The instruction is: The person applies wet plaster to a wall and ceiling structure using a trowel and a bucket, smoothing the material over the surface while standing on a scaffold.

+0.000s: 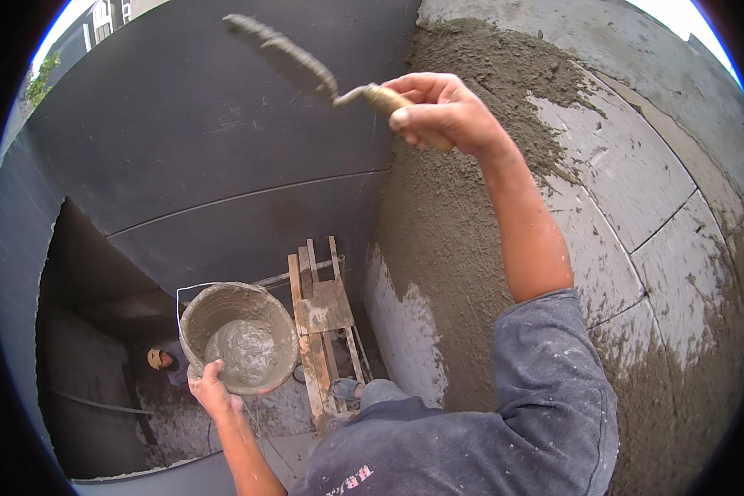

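My right hand (446,116) is raised in front of the dark wall, fingers wrapped round the wooden handle of a trowel (293,59). Wet grey mortar coats the trowel's blade, which points up and to the left. Lower down, my left hand (213,390) grips the near rim of a bucket (192,331), thumb over the edge. Wet mortar (244,347) lies in the bucket's bottom, and its inner wall is smeared with it. A thin white wire handle rises at the bucket's left side.
Fresh mortar (455,223) partly covers the grey block wall (628,174) on my right. A smooth dark wall (223,124) stands ahead. Below me is a wooden plank scaffold (326,310), my sandalled foot (345,388) on it. Another person (169,362) is down at the lower left, by an opening.
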`<state>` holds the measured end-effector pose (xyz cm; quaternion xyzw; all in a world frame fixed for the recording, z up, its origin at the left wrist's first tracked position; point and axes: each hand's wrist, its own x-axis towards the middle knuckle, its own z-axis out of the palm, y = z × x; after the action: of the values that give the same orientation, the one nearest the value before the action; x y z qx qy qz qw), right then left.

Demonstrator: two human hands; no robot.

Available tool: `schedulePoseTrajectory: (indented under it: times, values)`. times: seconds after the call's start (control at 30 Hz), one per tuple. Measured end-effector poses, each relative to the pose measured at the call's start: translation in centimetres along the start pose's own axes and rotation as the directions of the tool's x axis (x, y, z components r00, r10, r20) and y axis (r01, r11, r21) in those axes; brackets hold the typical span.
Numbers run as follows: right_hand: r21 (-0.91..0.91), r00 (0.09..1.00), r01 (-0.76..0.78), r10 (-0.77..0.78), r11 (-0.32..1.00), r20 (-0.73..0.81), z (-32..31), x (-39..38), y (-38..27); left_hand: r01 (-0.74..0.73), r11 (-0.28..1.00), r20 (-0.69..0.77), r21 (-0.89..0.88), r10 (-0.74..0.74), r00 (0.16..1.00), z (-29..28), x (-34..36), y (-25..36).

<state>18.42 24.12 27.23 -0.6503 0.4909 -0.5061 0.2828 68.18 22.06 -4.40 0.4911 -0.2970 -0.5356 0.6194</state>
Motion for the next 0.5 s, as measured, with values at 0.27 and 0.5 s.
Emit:
schedulePoseTrajectory:
  times: [0.27,0.5]
  values:
    - [-0.465,0.522,-0.383,-0.228,0.798,-0.822,-14.7,-21.8,-7.5,0.099,0.994,0.064,-0.034,-0.097,0.993,0.1,-1.1,-2.3]
    - [-0.688,0.827,-0.527,0.115,0.499,-0.55,2.0,-23.8,-6.1,0.125,0.982,0.151,0.141,-0.146,0.978,5.0,-1.9,-4.0]
